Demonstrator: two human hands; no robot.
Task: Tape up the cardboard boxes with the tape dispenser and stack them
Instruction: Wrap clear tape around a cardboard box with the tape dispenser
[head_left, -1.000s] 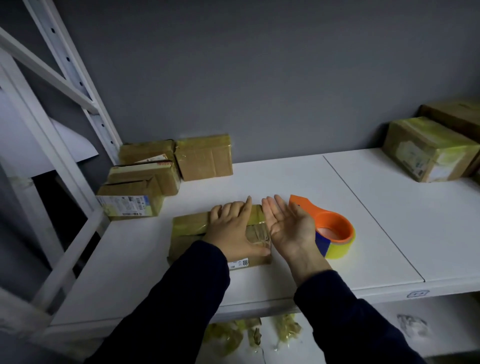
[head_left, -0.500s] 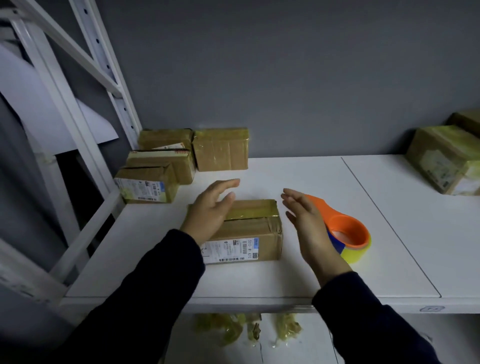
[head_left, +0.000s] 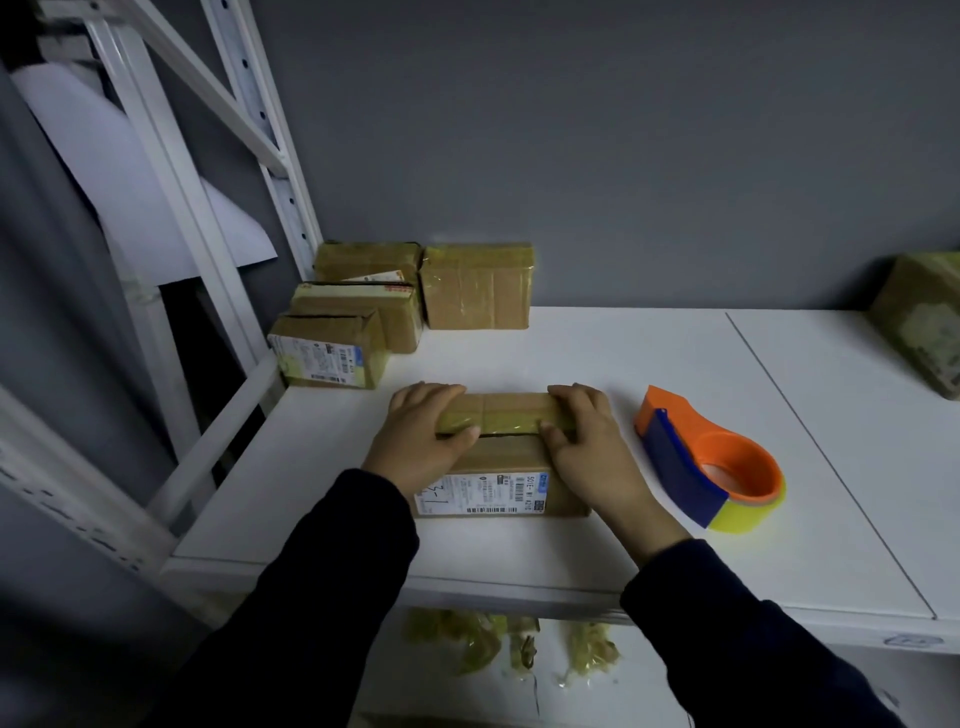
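Gripping the taped brown cardboard box (head_left: 503, 415) by both ends, our left hand (head_left: 423, 441) and right hand (head_left: 592, 444) curl over it. Just right of our grip lies the orange-and-blue tape dispenser (head_left: 696, 457), and beyond-left stand four taped parcels (head_left: 410, 301).

orange-blue tape dispenser (head_left: 706, 462) — brown box (head_left: 506, 452)

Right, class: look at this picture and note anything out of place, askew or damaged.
Crumpled yellowish scraps, perhaps used tape, lie littered on the level below the white shelf. The three boxes at the back left sit staggered, not squarely stacked.
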